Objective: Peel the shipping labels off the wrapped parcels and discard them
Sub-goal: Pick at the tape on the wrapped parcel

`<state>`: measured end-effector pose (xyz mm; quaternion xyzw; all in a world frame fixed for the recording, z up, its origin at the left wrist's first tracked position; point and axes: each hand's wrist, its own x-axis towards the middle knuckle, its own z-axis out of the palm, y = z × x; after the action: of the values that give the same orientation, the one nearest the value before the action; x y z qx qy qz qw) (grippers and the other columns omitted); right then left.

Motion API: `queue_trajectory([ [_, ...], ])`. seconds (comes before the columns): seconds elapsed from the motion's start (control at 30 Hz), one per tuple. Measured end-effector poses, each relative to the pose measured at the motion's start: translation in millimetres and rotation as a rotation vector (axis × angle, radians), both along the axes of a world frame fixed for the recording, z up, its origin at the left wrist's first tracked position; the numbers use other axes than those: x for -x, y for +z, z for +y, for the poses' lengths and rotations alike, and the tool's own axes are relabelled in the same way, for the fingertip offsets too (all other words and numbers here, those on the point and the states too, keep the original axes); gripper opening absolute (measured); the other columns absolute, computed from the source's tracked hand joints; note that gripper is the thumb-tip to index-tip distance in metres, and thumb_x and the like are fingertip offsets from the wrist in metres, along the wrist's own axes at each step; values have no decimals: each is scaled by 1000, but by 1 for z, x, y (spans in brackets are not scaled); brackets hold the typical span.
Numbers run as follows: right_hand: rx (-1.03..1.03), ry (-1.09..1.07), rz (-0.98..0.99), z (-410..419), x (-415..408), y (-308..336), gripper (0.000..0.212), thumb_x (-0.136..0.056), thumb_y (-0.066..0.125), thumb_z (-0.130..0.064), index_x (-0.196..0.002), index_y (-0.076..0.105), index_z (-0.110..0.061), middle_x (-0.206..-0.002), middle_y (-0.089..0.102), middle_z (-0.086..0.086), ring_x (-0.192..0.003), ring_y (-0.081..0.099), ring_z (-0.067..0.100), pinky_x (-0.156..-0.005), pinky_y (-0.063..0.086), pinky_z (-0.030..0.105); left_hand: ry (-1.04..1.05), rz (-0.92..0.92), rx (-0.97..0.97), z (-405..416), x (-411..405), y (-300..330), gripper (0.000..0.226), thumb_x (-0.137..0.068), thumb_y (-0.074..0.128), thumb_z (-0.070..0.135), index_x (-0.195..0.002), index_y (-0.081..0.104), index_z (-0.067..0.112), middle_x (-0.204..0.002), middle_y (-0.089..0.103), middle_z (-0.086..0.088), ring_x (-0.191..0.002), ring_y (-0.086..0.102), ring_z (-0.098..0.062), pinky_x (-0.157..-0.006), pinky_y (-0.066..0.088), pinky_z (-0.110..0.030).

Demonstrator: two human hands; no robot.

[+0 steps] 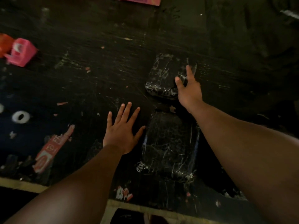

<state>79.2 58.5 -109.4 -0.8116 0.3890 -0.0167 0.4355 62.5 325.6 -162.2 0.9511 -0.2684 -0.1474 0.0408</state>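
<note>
Two parcels wrapped in shiny black plastic lie on a dark table. The far parcel (160, 76) sits right of centre, and my right hand (188, 89) reaches over its right end, thumb and fingers spread on the wrap. The near parcel (169, 146) lies closer to me. My left hand (121, 128) rests flat on the table just left of it, fingers straight and spread, thumb close to the parcel's edge. No label shows on either parcel in this dim view.
A pink tape dispenser (21, 52) stands at the far left, with a white tape roll (21, 116) nearer. A red and white torn label (48, 151) lies at left. Small paper scraps (124, 194) dot the table (97, 70), whose front edge runs along the bottom.
</note>
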Motion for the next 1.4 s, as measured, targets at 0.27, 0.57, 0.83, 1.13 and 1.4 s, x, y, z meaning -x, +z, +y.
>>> queue_trajectory([
  [0.27,-25,-22,-169,9,33,41,54,-95,57,-43,-146,38,-44,-147,46,-2,-111,57,8,-88,45,20,-27,-5,27,2,-1,2,72,-96,13,69,-159,-8,40,-167,-19,6,-152,-21,-16,-122,-8,-55],
  [0.57,-208,-164,-379,52,147,75,46,-95,62,-36,-138,49,-43,-137,57,-10,-113,61,3,-96,53,32,-129,-11,24,17,12,2,73,-98,11,65,-161,-5,32,-169,-14,-1,-154,-15,-20,-124,-1,-52],
  [0.83,-244,-163,-356,98,205,62,45,-97,59,-35,-141,48,-40,-118,61,-25,-81,64,-1,-76,56,23,-150,-13,73,40,39,-2,69,-101,19,60,-161,2,31,-169,-10,1,-155,-12,-18,-124,-2,-48],
  [1.13,-136,-108,-154,109,216,54,42,-94,53,-51,-130,35,-65,-137,52,-8,-90,55,21,-68,48,33,-166,2,68,43,40,-1,71,-99,13,62,-161,0,30,-169,-12,0,-155,-12,-20,-124,0,-50],
  [1.4,65,20,1,110,212,64,44,-102,38,-45,-144,26,-50,-154,26,3,-77,48,0,-57,38,18,-160,18,53,41,40,-1,70,-100,14,61,-161,-3,31,-169,-14,1,-154,-14,-20,-124,-1,-50],
])
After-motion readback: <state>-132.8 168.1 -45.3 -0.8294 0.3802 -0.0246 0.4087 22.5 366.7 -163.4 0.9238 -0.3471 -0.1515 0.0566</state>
